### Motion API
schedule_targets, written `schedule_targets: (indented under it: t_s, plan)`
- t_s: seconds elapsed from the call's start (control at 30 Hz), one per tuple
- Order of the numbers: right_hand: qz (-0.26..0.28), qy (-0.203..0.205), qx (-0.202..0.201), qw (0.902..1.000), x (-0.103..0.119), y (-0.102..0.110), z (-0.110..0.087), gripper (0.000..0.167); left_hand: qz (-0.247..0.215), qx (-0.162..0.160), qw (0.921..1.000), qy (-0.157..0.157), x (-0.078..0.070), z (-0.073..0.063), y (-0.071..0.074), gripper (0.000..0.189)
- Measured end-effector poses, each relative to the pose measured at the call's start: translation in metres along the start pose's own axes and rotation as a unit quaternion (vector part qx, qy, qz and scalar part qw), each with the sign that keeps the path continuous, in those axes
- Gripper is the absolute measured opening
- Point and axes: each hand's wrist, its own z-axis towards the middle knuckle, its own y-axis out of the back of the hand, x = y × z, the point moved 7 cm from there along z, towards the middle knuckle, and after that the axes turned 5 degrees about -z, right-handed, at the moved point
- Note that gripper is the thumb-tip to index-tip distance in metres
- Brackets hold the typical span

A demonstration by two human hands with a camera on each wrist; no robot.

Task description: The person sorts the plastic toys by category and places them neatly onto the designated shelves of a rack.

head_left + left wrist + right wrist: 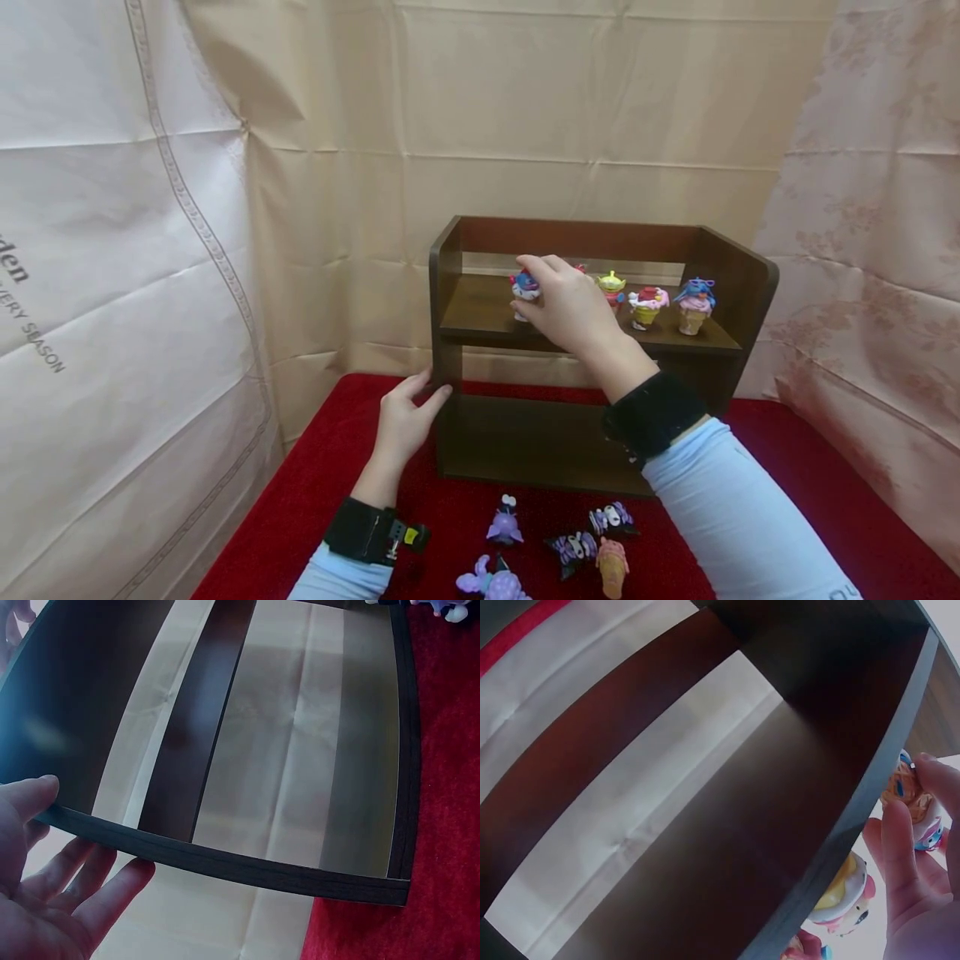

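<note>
A pale printed sheet (pixel 112 292) hangs well off to the left of the left hand (pixel 405 417). That hand is at work on the dark brown shelf unit (pixel 577 235): it grips the near left side panel, thumb on the inner side and fingers on the outer. Below it, a black band (pixel 363 531) circles the wrist, and red cloth (pixel 300 500) spreads beneath.

Just to the right of the left hand and nearer the person, two purple figurines (pixel 505 523) lie on the cloth. Above and right of the left hand, at the left end of the upper board, is a cone-shaped figurine (pixel 526 285) with a blue and red top. The right hand (pixel 573 304) pinches it between thumb and fingers; from here I can't tell whether its base touches the board.

Nearer the person than the right hand, two dark-and-purple figurines (pixel 572 550) and a pinkish cone piece (pixel 612 567) lie close together on the cloth. Just right of the right hand, partly covered, stands a green-topped figurine (pixel 611 283), followed by a pink-and-white one on a yellow cone (pixel 647 307) and a blue-topped one (pixel 696 304). Farther right of that hand hangs a pinkish floral drape (pixel 862 208).
</note>
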Motion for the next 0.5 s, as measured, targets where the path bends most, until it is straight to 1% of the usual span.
schedule_targets:
  t_s: [0.23, 0.5]
  plan:
    - [-0.011, -0.01, 0.013, 0.9998, -0.0024, -0.0087, -0.0005, 0.062, -0.001, 0.001, 1.0, -0.003, -0.0008, 0.0, -0.0003, 0.042]
    - [-0.023, -0.017, 0.028, 0.9992, -0.0024, -0.0105, 0.0014, 0.063, -0.002, 0.002, 1.0, -0.006, -0.0024, -0.0009, -0.0001, 0.042]
